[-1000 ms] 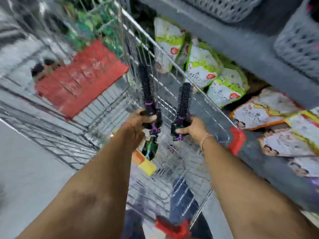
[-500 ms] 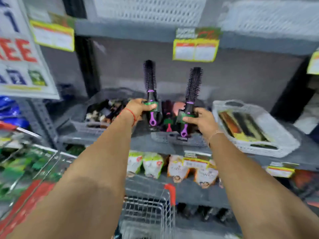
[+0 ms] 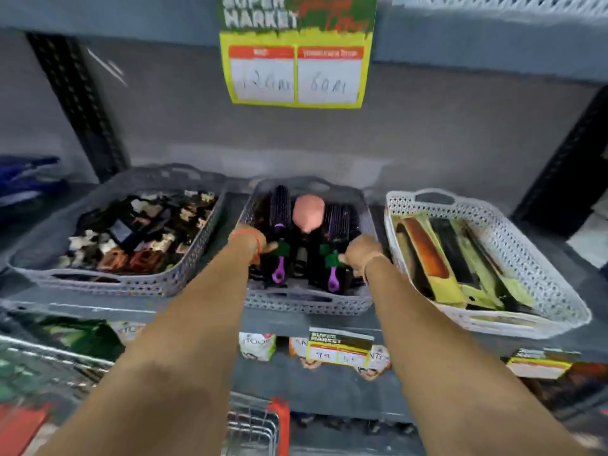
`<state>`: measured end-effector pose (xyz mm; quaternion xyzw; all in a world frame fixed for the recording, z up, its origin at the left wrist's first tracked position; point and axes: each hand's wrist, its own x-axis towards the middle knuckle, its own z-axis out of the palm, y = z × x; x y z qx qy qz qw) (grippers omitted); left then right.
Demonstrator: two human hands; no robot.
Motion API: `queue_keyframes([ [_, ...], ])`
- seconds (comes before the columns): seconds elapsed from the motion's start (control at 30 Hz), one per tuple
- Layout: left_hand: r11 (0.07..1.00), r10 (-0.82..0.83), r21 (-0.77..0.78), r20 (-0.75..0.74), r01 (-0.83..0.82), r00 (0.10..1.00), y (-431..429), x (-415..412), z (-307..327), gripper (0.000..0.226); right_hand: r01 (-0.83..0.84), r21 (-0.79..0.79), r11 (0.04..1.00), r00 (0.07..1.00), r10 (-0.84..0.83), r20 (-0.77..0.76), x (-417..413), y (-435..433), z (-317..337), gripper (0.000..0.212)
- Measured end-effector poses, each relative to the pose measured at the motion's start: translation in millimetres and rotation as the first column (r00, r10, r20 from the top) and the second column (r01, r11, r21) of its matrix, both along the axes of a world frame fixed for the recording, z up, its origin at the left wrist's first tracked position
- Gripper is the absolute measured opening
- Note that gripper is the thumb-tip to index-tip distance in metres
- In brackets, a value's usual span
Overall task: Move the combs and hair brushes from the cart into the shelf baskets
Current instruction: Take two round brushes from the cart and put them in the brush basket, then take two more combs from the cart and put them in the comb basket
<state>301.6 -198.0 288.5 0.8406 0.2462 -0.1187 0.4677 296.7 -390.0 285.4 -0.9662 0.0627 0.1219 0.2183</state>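
Two black round hair brushes with purple handles lie in the middle grey shelf basket (image 3: 306,302). My left hand (image 3: 251,241) grips the left round brush (image 3: 279,218) at its green tag. On the other side my right hand (image 3: 360,255) holds the right round brush (image 3: 336,225) the same way. Both brushes point away from me with their bristle heads toward the back of the basket. A pink brush (image 3: 307,212) lies between them. The wire cart (image 3: 253,429) is below my arms, partly hidden.
A grey basket (image 3: 108,284) of hair clips stands to the left, a white basket (image 3: 526,258) of packaged combs to the right. A yellow price sign (image 3: 296,70) hangs from the shelf above. Packets fill the lower shelf (image 3: 329,386).
My hands lifted the two round brushes out of the cart, carried them up to the shelf and lowered them flat into the middle basket.
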Motion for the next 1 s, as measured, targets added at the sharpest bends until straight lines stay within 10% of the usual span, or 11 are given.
queue_keyframes([
  [0.13,0.979,-0.040,0.191,-0.152,0.069,0.988,7.8,0.0,-2.2,0.026,0.072,-0.004,0.997,0.997,-0.072,0.021,4.5,5.8,-6.4,0.033],
  [0.3,0.937,-0.067,0.348,0.117,0.022,0.991,14.5,-29.3,16.2,0.038,0.058,-0.029,0.998,0.963,-0.049,0.264,-16.1,18.4,9.7,0.030],
  [0.37,0.997,-0.054,0.070,0.270,0.037,0.961,29.3,-54.1,35.5,0.040,-0.073,0.264,0.962,0.949,-0.015,0.316,-34.1,45.6,32.2,0.034],
  [0.43,0.924,0.040,-0.374,0.299,0.078,0.954,56.2,-79.5,49.2,0.037,-0.167,0.665,0.728,0.969,-0.002,0.245,-60.8,83.2,55.5,0.023],
  [0.57,0.829,0.196,-0.559,0.239,-0.030,0.951,142.1,-155.5,33.5,0.042,-0.266,0.849,0.457,0.953,0.255,0.161,-119.9,176.9,55.9,0.017],
  [0.77,0.711,0.378,-0.627,-0.039,-0.317,0.925,228.4,-249.0,-85.1,0.045,-0.263,0.790,0.554,0.830,0.547,-0.107,-163.5,273.7,-55.9,0.017],
  [1.0,0.558,0.645,-0.310,-0.422,-0.770,0.637,243.5,-338.2,-274.1,0.032,-0.265,0.542,0.798,0.630,0.569,-0.528,-174.4,297.7,-236.6,0.020],
])
